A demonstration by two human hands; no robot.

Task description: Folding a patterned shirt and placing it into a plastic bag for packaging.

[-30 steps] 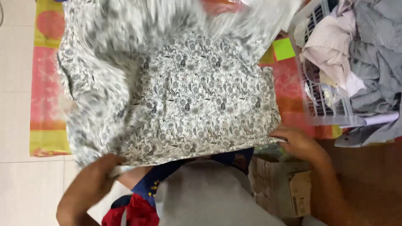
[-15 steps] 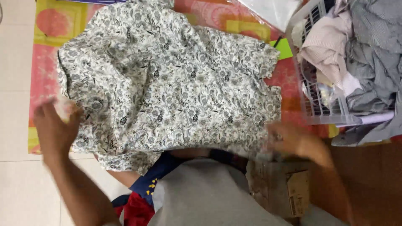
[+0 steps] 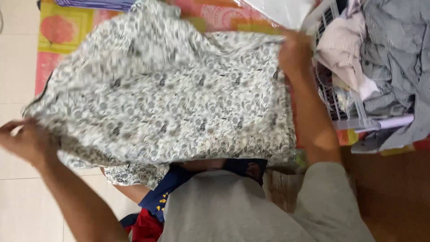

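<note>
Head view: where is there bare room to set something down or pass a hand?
Bare pale tiled floor runs down the left, beside the bright patterned mat and around the left hand. The patterned cloth, held by both hands, covers most of the mat. Right of the right hand, the laundry basket heaped with clothes leaves it crowded.
</note>
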